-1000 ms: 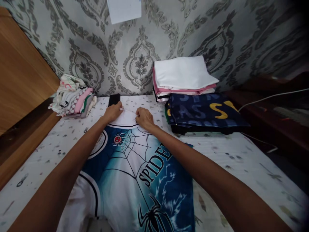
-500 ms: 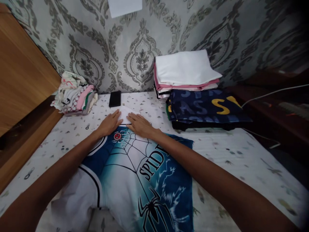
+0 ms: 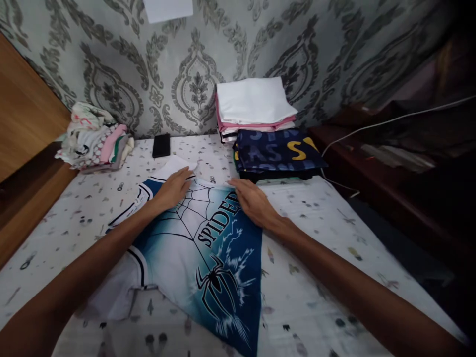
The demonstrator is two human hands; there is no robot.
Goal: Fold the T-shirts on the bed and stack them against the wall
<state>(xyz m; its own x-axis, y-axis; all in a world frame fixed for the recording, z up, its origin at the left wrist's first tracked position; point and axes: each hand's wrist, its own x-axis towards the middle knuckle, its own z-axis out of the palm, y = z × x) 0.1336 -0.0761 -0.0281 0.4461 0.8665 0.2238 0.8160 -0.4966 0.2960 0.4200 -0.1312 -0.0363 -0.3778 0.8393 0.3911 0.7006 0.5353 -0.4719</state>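
A blue and white shirt point(image 3: 173, 253) with a spider, a web and "SPIDER" lettering lies spread on the bed, its white collar toward the wall. My left hand point(image 3: 174, 191) rests flat on it just below the collar, fingers stretched out. Over the shirt's right edge, beside the end of the lettering, lies my right hand point(image 3: 255, 203), open with fingers extended. One white sleeve point(image 3: 115, 297) spreads out at the lower left, partly under my left forearm.
Folded clothes point(image 3: 255, 101) are stacked by the wall, with a folded navy garment point(image 3: 277, 151) in front. Another clothes pile point(image 3: 98, 139) sits at the left near a wooden panel point(image 3: 29, 109). A black phone point(image 3: 161, 146) lies between them. A white cable point(image 3: 390, 119) runs at the right.
My hands have moved apart from the collar: the right slid rightward to the shirt's edge, the left stayed near the collar. The view has shifted, and more of the shirt shows.
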